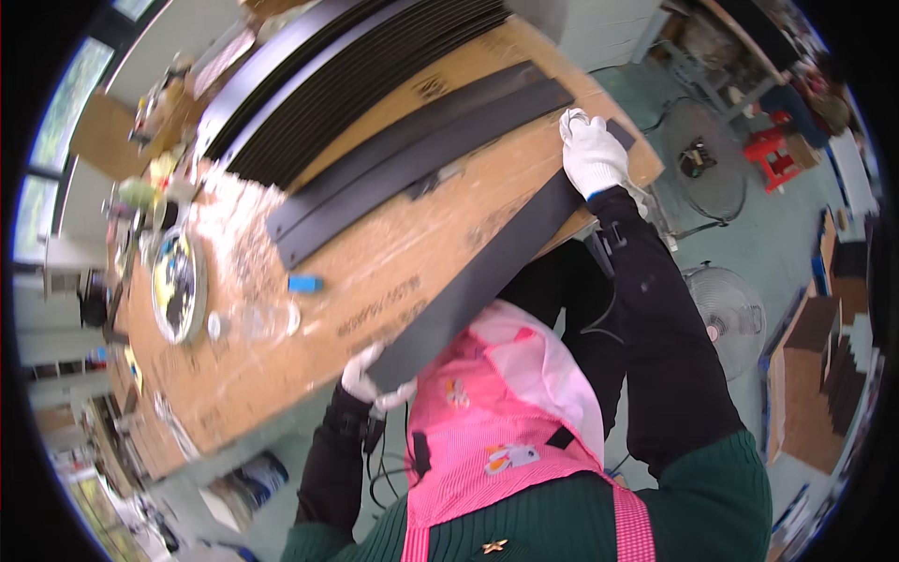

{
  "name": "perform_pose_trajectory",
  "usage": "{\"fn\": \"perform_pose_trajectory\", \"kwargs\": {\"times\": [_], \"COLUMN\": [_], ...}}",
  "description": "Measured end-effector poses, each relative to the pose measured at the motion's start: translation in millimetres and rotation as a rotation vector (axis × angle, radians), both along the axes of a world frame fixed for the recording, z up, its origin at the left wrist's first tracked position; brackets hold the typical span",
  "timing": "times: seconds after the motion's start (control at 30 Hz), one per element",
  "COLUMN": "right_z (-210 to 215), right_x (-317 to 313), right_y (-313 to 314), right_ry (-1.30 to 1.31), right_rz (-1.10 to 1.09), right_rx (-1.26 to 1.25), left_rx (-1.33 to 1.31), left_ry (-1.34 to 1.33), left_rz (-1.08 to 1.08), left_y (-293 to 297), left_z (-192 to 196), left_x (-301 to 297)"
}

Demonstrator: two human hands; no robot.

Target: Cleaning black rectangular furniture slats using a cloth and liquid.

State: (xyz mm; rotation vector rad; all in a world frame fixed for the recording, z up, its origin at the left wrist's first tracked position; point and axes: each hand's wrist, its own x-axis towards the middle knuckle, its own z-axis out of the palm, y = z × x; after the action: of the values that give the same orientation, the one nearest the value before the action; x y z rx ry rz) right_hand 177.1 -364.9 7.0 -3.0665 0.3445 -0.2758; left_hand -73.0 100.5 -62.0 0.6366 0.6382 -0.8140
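Note:
A long black strip (487, 272) lies along the near edge of the cardboard-covered table (375, 272). My left hand (367, 379), in a white glove, grips its near end at the table's edge. My right hand (590, 155), also gloved, grips its far end by the table's corner. Two more black strips (421, 155) lie side by side across the middle of the table. Beyond them a thick stack of black strips (346, 80) rests along the far side. I wear a pink apron and dark sleeves.
A small blue block (304, 283) sits on the cardboard. A round tin with yellow contents (176, 286) and clutter stand at the left end. Two floor fans (730, 314), a red stool (770, 155) and cardboard boxes (810, 384) are on the green floor to the right.

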Motion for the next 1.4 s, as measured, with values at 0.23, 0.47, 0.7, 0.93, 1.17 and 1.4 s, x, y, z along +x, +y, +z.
{"fn": "perform_pose_trajectory", "kwargs": {"times": [0.23, 0.47, 0.7, 0.93, 1.17, 1.4], "right_z": [30, -16, -4, -40, 9, 2], "right_x": [-141, -245, -134, 19, 74, 60], "right_y": [192, 320, 150, -89, -112, -110], "right_ry": [0.235, 0.069, -0.127, -0.194, 0.017, -0.105], "right_rz": [0.702, 0.968, 0.688, 0.047, -0.42, -0.691], "right_rx": [0.261, 0.469, 0.012, -0.08, 0.222, 0.44], "left_rx": [-0.352, 0.126, -0.233, -0.199, -0.21, -0.227], "left_ry": [-0.165, -0.176, -0.307, -0.301, -0.283, -0.329], "left_rz": [-0.13, 0.416, -0.159, -0.247, -0.176, -0.191], "left_y": [5, -4, -24, -39, -35, -26], "left_z": [6, -12, 19, 34, 36, 22], "left_x": [3, -8, 15, 29, 21, 14]}}
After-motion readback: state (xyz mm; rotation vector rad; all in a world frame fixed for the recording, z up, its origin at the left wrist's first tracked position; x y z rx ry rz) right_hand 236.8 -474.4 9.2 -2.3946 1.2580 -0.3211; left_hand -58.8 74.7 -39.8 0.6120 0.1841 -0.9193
